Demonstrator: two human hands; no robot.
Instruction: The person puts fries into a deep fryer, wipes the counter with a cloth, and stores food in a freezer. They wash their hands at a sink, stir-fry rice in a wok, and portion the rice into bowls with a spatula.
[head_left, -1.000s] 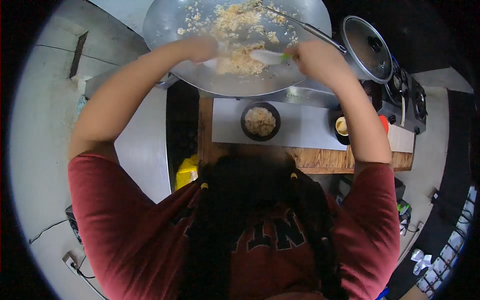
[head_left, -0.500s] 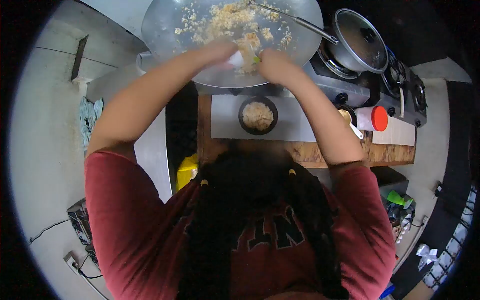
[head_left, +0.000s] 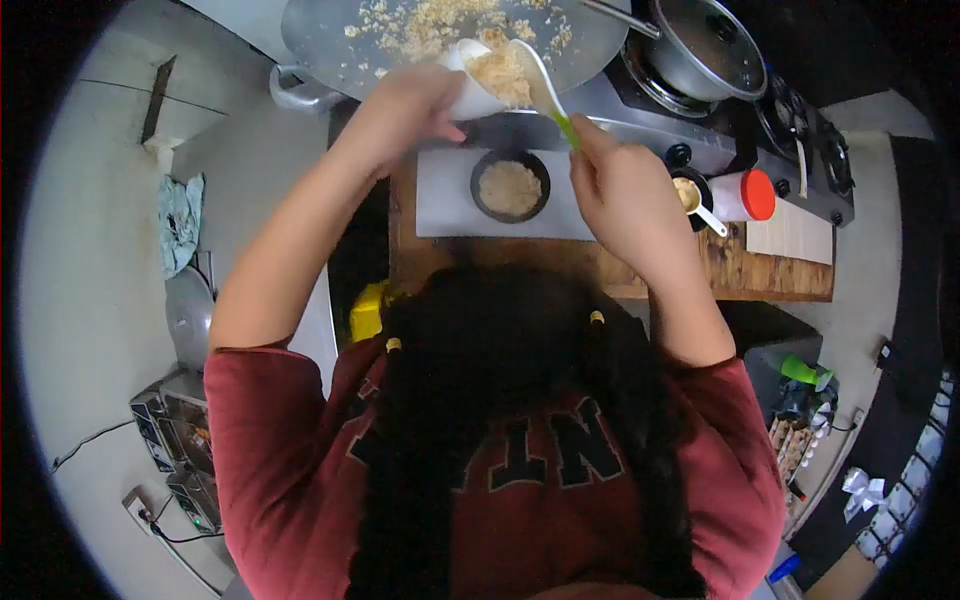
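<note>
My left hand (head_left: 405,110) is closed around a white bowl (head_left: 472,98), tilted near the front rim of a large wok (head_left: 325,55). Fried rice (head_left: 500,76) fills the bowl's opening. In my right hand (head_left: 632,200) is a white spoon (head_left: 543,88) with a green handle, its head against the rice at the bowl's right side. More fried rice (head_left: 420,25) lies scattered in the wok. Below my hands, a small dark bowl (head_left: 476,203) with pale rice in it stands on a white board (head_left: 440,215).
A lidded pot (head_left: 690,60) sits on the stove at right, beside the wok. Along the wooden counter (head_left: 600,268) are a jar with a red lid (head_left: 757,195), a dark dish with a white-handled scoop (head_left: 712,222) and a light board (head_left: 790,245). A metal utensil handle (head_left: 620,17) crosses the wok's rim.
Both hands have come back from inside the wok toward me, bringing the white bowl and the spoon to its front edge. The bowl now shows a heap of rice. The view has shifted.
</note>
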